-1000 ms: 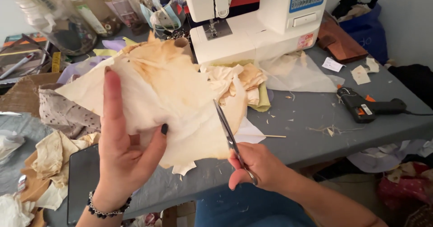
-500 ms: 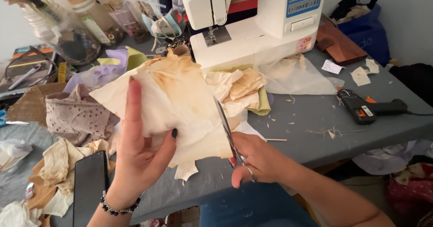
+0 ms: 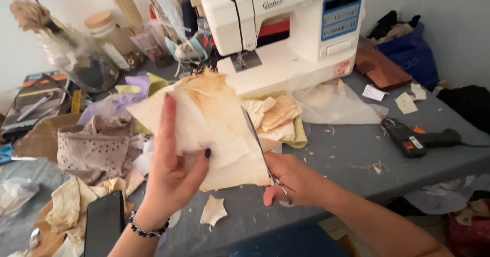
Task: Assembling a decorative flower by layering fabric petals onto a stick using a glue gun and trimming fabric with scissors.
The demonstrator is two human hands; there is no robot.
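Note:
My left hand (image 3: 171,178) holds up a cream, brown-stained sheet of thin fabric or paper (image 3: 214,119) above the grey table, index finger stretched along its face and thumb pinching from below. My right hand (image 3: 296,181) grips a pair of scissors (image 3: 259,144), whose blades run up along the sheet's right edge. A small cut-off scrap (image 3: 213,211) lies on the table just below the sheet.
A white sewing machine (image 3: 286,29) stands behind. A black glue gun (image 3: 416,139) lies at the right. Stained pieces (image 3: 273,116), a lace cloth (image 3: 94,144), a dark phone (image 3: 103,224), jars (image 3: 92,57) and clutter fill the left and back of the grey table (image 3: 347,155).
The sheet has been turned and trimmed smaller, with its lower ragged tab gone and a scrap now on the table. Both hands shifted slightly right as the scissors moved up the edge.

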